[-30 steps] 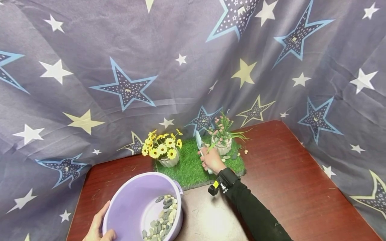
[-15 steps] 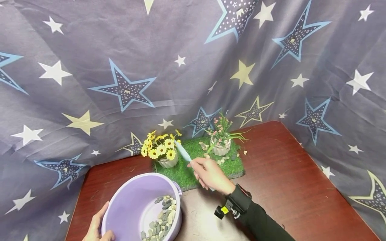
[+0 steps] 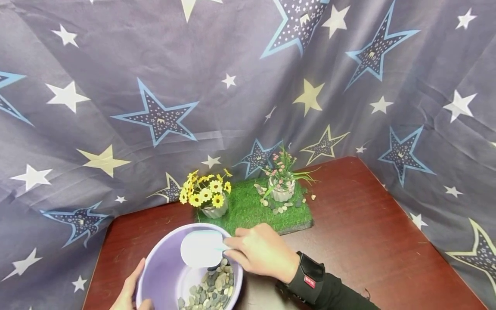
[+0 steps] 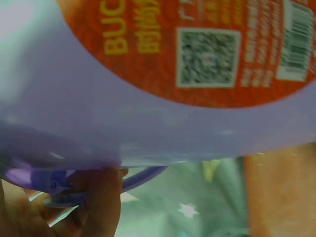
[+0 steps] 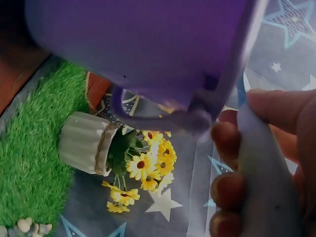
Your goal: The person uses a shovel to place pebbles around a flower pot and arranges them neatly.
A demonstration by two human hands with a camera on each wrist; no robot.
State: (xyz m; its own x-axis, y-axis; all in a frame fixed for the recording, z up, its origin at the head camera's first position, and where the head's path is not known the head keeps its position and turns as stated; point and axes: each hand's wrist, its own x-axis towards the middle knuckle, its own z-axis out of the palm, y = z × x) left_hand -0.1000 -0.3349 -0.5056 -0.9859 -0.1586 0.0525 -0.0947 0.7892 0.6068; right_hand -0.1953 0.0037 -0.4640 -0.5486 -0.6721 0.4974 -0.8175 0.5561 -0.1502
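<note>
In the head view my left hand (image 3: 129, 287) grips the left rim of a lilac bucket (image 3: 158, 271), which is tilted. Pebbles (image 3: 213, 285), grey and cream, lie along its lower right side. My right hand (image 3: 263, 254) holds a small shovel by its handle. The pale shovel blade (image 3: 201, 249) is over the bucket's mouth, above the pebbles, with none visible on it. In the right wrist view, fingers wrap the white shovel handle (image 5: 266, 177) beside the bucket's rim. The left wrist view is filled by the bucket's outer wall (image 4: 98, 133) and its red label (image 4: 163, 74).
Behind the bucket, an artificial grass mat (image 3: 248, 202) bears a pot of yellow flowers (image 3: 215, 211) and a pot of pink flowers (image 3: 282, 193). Pebbles (image 3: 277, 211) lie around the pink one. A star-patterned curtain (image 3: 240, 107) encloses the reddish-brown table (image 3: 368, 237).
My right hand has brought the shovel from beside the pink flower pot, toward me and left, to over the bucket. My left hand keeps its grip on the rim.
</note>
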